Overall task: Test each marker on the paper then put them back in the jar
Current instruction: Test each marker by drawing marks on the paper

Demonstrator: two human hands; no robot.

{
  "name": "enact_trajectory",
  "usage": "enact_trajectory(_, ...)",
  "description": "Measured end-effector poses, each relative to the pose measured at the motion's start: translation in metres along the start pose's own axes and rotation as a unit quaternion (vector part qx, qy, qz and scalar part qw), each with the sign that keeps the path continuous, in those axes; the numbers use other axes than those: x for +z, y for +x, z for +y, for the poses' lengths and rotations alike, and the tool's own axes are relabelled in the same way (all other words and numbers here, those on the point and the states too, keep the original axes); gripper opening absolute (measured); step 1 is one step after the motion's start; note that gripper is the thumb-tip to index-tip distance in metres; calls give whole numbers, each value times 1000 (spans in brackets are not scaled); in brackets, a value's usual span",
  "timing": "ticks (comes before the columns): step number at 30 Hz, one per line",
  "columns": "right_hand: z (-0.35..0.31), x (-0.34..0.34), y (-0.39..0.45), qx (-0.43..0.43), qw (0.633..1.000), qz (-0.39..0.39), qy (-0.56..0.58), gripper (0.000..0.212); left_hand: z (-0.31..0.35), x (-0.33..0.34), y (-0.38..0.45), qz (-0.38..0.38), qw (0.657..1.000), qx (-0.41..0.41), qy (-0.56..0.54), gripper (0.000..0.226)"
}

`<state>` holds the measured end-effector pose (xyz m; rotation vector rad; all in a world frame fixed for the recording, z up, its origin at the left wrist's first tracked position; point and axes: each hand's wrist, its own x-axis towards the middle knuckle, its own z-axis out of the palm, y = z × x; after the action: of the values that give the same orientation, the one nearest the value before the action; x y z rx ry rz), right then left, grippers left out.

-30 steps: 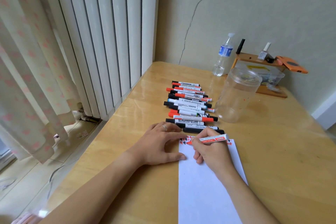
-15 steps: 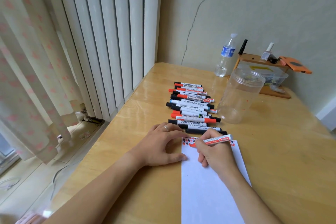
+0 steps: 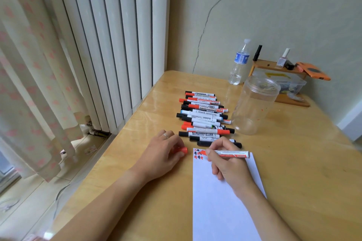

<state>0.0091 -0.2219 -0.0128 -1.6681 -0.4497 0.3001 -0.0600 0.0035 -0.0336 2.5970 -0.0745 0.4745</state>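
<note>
Head view, down over table [image 3: 293, 162]

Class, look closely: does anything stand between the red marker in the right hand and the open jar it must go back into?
Nothing visible: bare table separates the red marker from the open, empty jar.

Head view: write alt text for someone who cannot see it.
A right hand holds an uncapped red marker with its tip at the top edge of a white paper, by small red and black marks, while the left hand holds its red cap. Beyond lie a row of whiteboard markers and an open clear jar.
</note>
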Motion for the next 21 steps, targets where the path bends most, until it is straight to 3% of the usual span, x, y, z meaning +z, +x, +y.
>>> enact_trajectory(16, -8, 1, -4, -25, 995, -95, 22, 11, 24, 4, 2, 18, 989, 122, -80, 11)
enact_trajectory(19, -11, -3, -4, -15, 996, -80, 46, 36, 22, 5, 3, 18, 991, 108, -73, 9)
enact_trajectory(21, -11, -5, -1, -1, 996, -41, 84, 38, 21, 5, 2, 26, 993, 89, -70, 11)
